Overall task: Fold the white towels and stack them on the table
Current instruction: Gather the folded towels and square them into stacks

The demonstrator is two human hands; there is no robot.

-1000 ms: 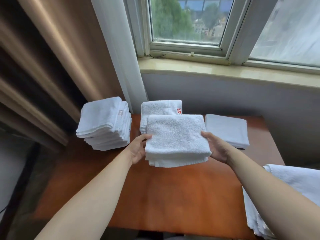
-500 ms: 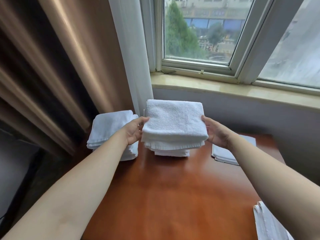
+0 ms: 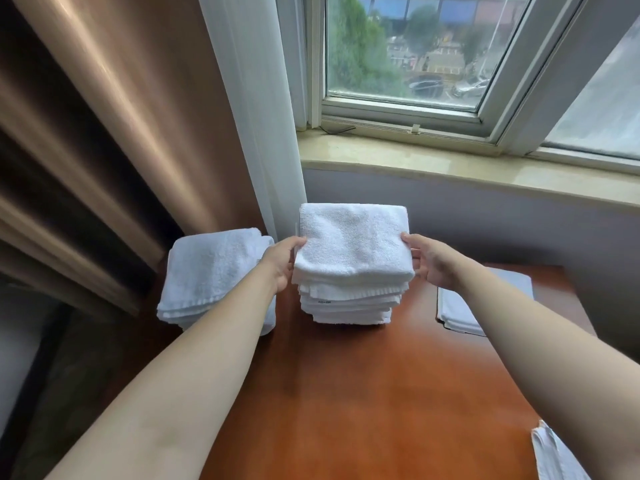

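Three stacks: folded white towels stand in a row at the far edge of a wooden table (image 3: 363, 393), below a window.
Curtain: a brown curtain (image 3: 114, 116) and a white sheer (image 3: 256, 133) hang at far left, beside the table's back corner.
Left stack (image 3: 211, 271): a finished pile at the table's left edge, behind the left forearm, likely set aside as full.
Left hand (image 3: 282, 263): thumb on top and fingers under the edge of the top towel (image 3: 351, 242), gripping its left side.
Middle stack (image 3: 349, 303): the task's working pile; the top towel sits on it slightly wider than the layers below, apparently being squared before release.
Right hand (image 3: 431, 263): mirrors the left, pinching the towel's right edge, so both sides come down level.
Right stack (image 3: 460, 313): a low pile, partly hidden by the right forearm.
Unfolded towels (image 3: 554, 455): a white heap shows at the lower right edge, suggesting folding is not finished.
Room: a stone windowsill (image 3: 485, 168) runs behind the table; the window (image 3: 408, 50) looks out on trees and a street.
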